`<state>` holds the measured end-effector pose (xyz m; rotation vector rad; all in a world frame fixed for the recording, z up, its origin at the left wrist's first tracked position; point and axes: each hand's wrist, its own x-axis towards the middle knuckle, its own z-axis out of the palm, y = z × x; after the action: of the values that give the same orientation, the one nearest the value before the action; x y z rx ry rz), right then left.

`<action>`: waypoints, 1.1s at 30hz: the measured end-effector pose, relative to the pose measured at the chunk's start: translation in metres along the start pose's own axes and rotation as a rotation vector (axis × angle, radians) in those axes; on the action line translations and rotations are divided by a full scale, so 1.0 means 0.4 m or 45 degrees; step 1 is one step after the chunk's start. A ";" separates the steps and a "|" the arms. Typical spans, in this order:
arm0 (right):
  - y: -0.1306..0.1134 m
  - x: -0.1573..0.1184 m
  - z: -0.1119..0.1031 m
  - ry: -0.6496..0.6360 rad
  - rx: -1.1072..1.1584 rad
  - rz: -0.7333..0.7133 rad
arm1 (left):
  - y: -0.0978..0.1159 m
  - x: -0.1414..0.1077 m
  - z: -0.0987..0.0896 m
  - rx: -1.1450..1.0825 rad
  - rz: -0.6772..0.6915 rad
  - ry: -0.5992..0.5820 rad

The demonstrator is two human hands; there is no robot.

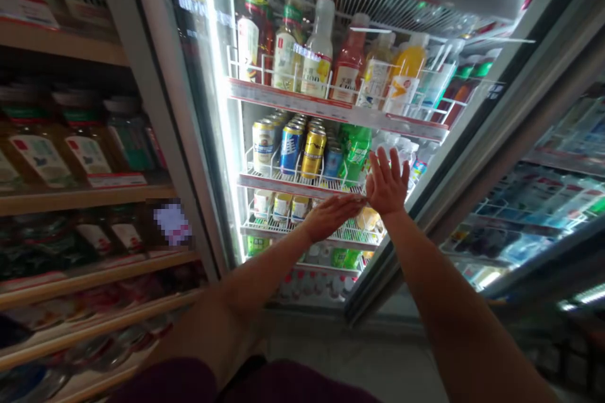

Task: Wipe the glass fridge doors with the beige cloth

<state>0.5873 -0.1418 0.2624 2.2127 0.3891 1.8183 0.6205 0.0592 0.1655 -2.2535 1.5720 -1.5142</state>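
Note:
My left hand [331, 217] lies flat and open, its fingers pointing right, and the fingertips meet the heel of my right hand [387, 181]. My right hand stands upright and open with its fingers spread. Neither hand holds anything. Both are in front of the lower shelves of a lit glass-door drinks fridge [302, 101]. Closest to them are small bottles and cans on a wire shelf rack [302, 184]. Beer cans [295, 148] stand just above and left of my hands. I cannot tell whether the door is open.
Higher up, a wire-fronted shelf [331, 101] holds juice and tea bottles. Wooden shelves [80, 201] with bottled goods stand to the left. Another glass-door fridge [534, 201] stands to the right, and a grey floor [340, 346] lies below.

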 end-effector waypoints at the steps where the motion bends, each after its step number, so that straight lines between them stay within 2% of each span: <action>1: -0.001 0.001 -0.001 0.015 -0.015 -0.015 | -0.017 0.020 -0.012 0.018 -0.067 0.056; 3: -0.002 0.003 -0.003 0.047 -0.031 -0.042 | -0.036 0.030 -0.028 0.057 -0.177 0.172; 5: -0.005 0.004 -0.004 0.073 -0.036 -0.049 | -0.033 -0.003 -0.030 0.080 -0.228 0.254; 8: -0.007 0.005 -0.004 0.091 -0.044 -0.041 | -0.018 -0.089 -0.024 0.076 -0.140 0.266; 10: -0.007 0.003 -0.003 0.092 -0.034 -0.041 | -0.034 -0.122 -0.033 0.068 -0.054 0.239; 12: -0.007 0.001 -0.002 0.083 -0.015 -0.039 | -0.084 -0.111 -0.061 0.069 -0.089 0.243; 16: -0.004 -0.005 0.000 0.045 0.032 -0.009 | -0.219 -0.014 -0.140 0.121 -0.417 0.434; 18: -0.004 -0.006 0.001 0.028 0.060 0.005 | -0.242 0.005 -0.157 0.138 -0.509 0.508; 20: -0.005 -0.006 0.001 0.028 0.066 0.010 | -0.218 -0.020 -0.148 0.109 -0.518 0.509; 23: -0.006 -0.003 -0.001 0.068 0.042 -0.014 | -0.148 -0.104 -0.114 0.039 -0.353 0.408; 25: -0.007 -0.002 -0.002 0.092 0.024 -0.032 | -0.136 -0.139 -0.107 0.018 -0.268 0.319; 27: -0.006 -0.002 -0.003 0.096 0.010 -0.036 | -0.179 -0.135 -0.127 0.034 -0.332 0.321; 31: -0.005 -0.005 -0.004 0.060 -0.004 -0.015 | -0.336 -0.079 -0.204 0.112 -0.656 0.491; 33: -0.005 -0.006 -0.004 0.058 -0.005 -0.019 | -0.371 -0.087 -0.218 0.128 -0.722 0.508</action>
<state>0.5850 -0.1406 0.2598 2.1631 0.4093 1.8635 0.6652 0.2002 0.2604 -2.5912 0.8924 -2.2299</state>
